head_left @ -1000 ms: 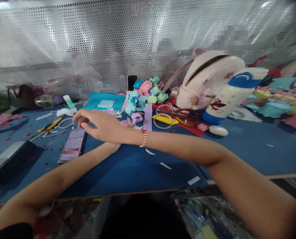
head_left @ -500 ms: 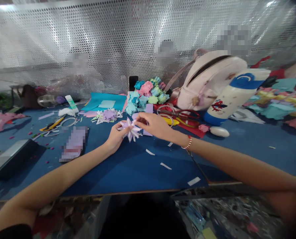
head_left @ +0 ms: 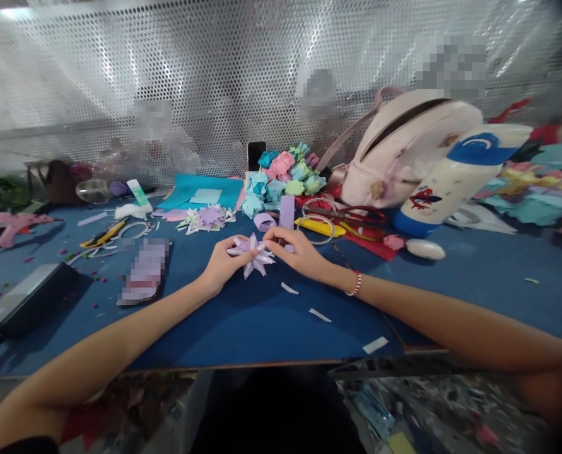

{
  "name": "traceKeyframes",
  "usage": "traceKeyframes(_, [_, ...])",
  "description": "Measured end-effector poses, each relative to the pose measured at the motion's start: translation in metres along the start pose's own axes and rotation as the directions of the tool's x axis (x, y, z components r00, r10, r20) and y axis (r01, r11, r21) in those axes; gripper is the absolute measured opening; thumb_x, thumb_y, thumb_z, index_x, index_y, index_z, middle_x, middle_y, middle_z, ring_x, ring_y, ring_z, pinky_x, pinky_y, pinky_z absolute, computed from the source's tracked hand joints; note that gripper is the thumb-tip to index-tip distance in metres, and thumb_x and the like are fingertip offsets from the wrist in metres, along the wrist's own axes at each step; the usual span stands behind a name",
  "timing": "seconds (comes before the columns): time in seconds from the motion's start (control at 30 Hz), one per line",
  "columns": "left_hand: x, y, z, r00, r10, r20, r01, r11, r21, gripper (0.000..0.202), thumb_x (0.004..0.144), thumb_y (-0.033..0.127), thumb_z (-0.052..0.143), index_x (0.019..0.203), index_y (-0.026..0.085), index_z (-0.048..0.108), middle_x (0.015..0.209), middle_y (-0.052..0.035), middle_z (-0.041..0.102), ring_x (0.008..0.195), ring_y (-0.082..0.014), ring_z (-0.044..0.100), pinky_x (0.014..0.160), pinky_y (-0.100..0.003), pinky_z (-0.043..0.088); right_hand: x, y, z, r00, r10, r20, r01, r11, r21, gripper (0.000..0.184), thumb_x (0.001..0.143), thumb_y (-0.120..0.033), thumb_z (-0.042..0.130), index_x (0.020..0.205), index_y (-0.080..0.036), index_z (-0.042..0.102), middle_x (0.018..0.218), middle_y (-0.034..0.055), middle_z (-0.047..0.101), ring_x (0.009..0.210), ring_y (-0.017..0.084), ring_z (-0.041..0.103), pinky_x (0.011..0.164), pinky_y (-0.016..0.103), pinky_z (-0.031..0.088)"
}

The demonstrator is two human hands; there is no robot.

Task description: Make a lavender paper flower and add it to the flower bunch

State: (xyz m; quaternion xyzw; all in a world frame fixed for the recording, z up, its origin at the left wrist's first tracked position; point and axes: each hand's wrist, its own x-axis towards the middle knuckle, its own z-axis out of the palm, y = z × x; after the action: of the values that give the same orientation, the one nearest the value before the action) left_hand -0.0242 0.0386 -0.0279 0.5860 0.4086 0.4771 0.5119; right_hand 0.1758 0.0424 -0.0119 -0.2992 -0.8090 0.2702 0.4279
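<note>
A pale purple paper flower (head_left: pixel 255 257) with pointed petals is held just above the blue table (head_left: pixel 243 328). My left hand (head_left: pixel 231 260) pinches it from the left, thumb on top near its middle. On its right side, my right hand (head_left: pixel 297 251) has thumb and fingertips closed on a petal at the upper right. Just beyond my right hand are a curled purple paper strip (head_left: pixel 264 221) and a flat purple strip (head_left: pixel 287 212). A fringed purple and white paper flower (head_left: pixel 209 218) lies behind my left hand.
Crumpled paper flowers (head_left: pixel 285 173) are heaped behind. Scissors (head_left: pixel 366 215), a yellow cutter (head_left: pixel 321 227), a leaning bottle (head_left: pixel 451 183) and a backpack (head_left: pixel 398 151) stand or lie to the right. Leftward are a phone (head_left: pixel 143 271), a glue gun (head_left: pixel 20 227) and a dark box (head_left: pixel 29 299). Paper scraps (head_left: pixel 319 314) lie in front.
My right hand has lowered slightly, uncovering the curled strip behind it. The flower is turned a little in my left hand. The whole view has shifted slightly.
</note>
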Motion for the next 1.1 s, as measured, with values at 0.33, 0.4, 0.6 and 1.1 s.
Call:
traceKeyframes(0.33, [-0.0035, 0.0034, 0.0059, 0.999, 0.009, -0.034, -0.008, 1.0, 0.03, 0.03, 0.07, 0.036, 0.08, 0.083, 0.014, 0.065, 0.069, 0.0001, 0.062, 0.061, -0.0115, 0.055, 0.058, -0.021, 0.042, -0.0027, 0.0039, 0.0021, 0.999, 0.003, -0.038, -0.006, 0.996, -0.091, 0.021, 0.094, -0.027, 0.051, 0.076, -0.019, 0.054, 0.065, -0.0031, 0.051, 0.057, 0.011, 0.044, 0.055, 0.024, 0.034])
traceKeyframes(0.4, [-0.0038, 0.0041, 0.0067, 0.998, 0.02, -0.056, -0.021, 1.0, -0.018, 0.032, 0.069, 0.036, 0.081, 0.085, 0.014, 0.064, 0.073, -0.0006, 0.063, 0.066, -0.0127, 0.058, 0.061, -0.022, 0.044, -0.0033, 0.0046, 0.0013, 0.999, 0.02, -0.037, -0.024, 0.993, -0.114, 0.021, 0.095, -0.029, 0.049, 0.077, -0.019, 0.055, 0.064, -0.0028, 0.052, 0.057, 0.011, 0.046, 0.056, 0.025, 0.034])
traceKeyframes(0.6, [-0.0041, 0.0073, 0.0056, 0.998, 0.057, -0.03, -0.057, 0.998, -0.006, 0.03, 0.071, 0.034, 0.08, 0.086, 0.015, 0.064, 0.073, 0.0007, 0.061, 0.066, -0.0109, 0.056, 0.062, -0.02, 0.043, -0.0038, 0.001, -0.0009, 0.999, 0.044, -0.014, -0.046, 0.98, -0.195, 0.023, 0.095, -0.028, 0.047, 0.074, -0.019, 0.052, 0.062, -0.0028, 0.053, 0.055, 0.011, 0.047, 0.056, 0.026, 0.031])
traceKeyframes(1.1, [-0.0051, 0.0101, 0.0049, 0.999, 0.047, -0.008, -0.047, 0.996, 0.076, 0.036, 0.07, 0.031, 0.08, 0.101, 0.017, 0.066, 0.072, 0.0019, 0.059, 0.06, -0.0103, 0.052, 0.055, -0.021, 0.039, 0.0013, 0.0079, 0.0033, 0.998, 0.06, 0.003, -0.059, 0.989, -0.134, 0.018, 0.094, -0.028, 0.051, 0.078, -0.019, 0.054, 0.069, -0.0029, 0.052, 0.06, 0.012, 0.045, 0.058, 0.024, 0.033])
